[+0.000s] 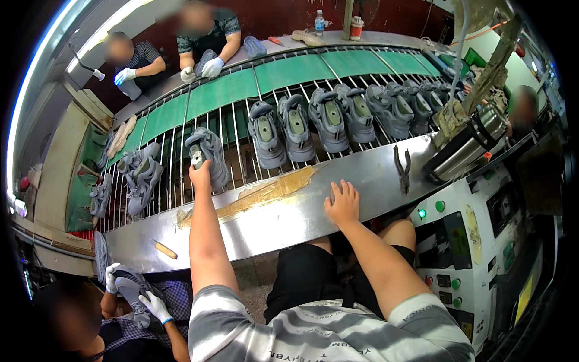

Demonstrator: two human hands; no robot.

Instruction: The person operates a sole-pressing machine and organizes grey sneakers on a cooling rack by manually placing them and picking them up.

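My left hand (pixel 201 176) reaches forward over the rod conveyor and grips a grey sneaker (pixel 211 152) at its near end. Some of my fingers are hidden by the shoe. Nothing is in my right hand (pixel 342 203), which rests palm down on the metal ledge (pixel 265 228) with its fingers spread. To the right of the held shoe, a row of grey sneakers (pixel 295 130) stands on the rods, several showing greenish insides. More grey sneakers (pixel 143 181) sit on the rods to the left.
Pliers (pixel 402 169) and a steel flask (pixel 464 148) occupy the ledge's right end, beside a control panel (pixel 449 241). A wooden-handled tool (pixel 165 250) lies at left. Co-workers sit across the conveyor; another at lower left holds a shoe (pixel 134 292). A green belt (pixel 223 90) runs behind.
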